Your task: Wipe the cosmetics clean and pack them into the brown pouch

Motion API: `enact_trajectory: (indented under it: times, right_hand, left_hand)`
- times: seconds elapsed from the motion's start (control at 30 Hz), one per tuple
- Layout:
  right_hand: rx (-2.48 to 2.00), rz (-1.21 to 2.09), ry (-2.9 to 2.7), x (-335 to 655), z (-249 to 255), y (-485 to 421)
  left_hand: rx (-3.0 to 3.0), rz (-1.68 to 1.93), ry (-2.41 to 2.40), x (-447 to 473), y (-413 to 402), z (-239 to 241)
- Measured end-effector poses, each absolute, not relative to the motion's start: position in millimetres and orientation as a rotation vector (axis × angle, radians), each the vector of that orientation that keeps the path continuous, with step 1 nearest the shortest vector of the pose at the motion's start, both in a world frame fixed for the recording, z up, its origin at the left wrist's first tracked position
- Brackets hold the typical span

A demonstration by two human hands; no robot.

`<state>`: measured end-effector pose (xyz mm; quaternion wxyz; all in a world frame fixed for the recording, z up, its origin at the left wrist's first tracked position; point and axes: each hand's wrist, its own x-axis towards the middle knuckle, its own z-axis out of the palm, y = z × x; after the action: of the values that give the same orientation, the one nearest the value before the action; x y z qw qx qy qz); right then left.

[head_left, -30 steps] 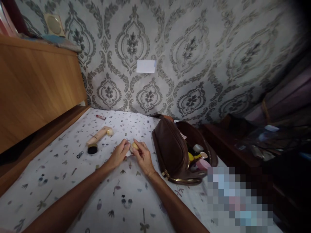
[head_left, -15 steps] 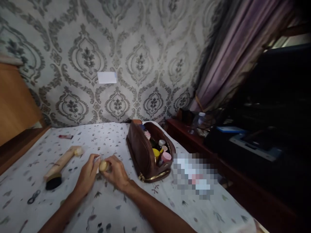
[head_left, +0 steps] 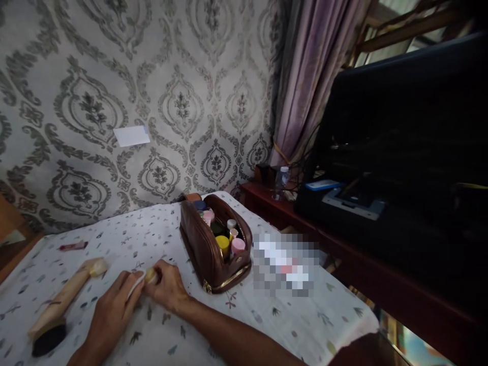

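My right hand (head_left: 170, 285) is closed round a small item with a rounded pale yellow top (head_left: 152, 276); the fingers hide the rest of it. Just to its left, my left hand (head_left: 114, 302) pinches a thin white piece (head_left: 138, 282), like tissue or paper, against the yellow item. Both hands are low over the patterned white cloth (head_left: 198, 330). Beyond my right hand stands an unzipped brown leather toiletry bag (head_left: 198, 249), filled with jars and bottles, among them a yellow lid (head_left: 222, 245) and a pink lid (head_left: 238, 246).
Left of my hands lie a long beige container (head_left: 63, 302) with a dark round end, a pale yellow round piece (head_left: 98, 267) and a small red tube (head_left: 73, 246). A blurred-out item (head_left: 285, 264) is right of the bag. Behind are a dark red shelf (head_left: 259, 201) and a clear bottle (head_left: 281, 183).
The view has turned to the right, so the bag and hands appear further left. Both hands stay together at the small yellow-topped item and the white piece.
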<state>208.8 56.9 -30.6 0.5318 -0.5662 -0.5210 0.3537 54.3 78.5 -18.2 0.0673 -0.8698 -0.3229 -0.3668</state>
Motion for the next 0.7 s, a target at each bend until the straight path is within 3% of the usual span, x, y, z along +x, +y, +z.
enact_trajectory:
  times: [0.23, 0.5, 0.7]
  right_hand:
    - [-0.987, 1.116, -1.024, 207.0, -33.5, 61.6]
    - [-1.217, 0.951, -1.207, 213.1, -30.2, 48.4]
    - [-1.103, 0.824, -1.555, 261.9, 2.6, -13.1]
  left_hand:
    - [-2.781, -1.208, -1.310, 47.9, 85.6, -21.7]
    - [-2.856, -1.231, -1.614, 49.8, 88.4, -24.3]
    - [-2.891, -1.196, -1.647, 82.3, 68.1, 9.3]
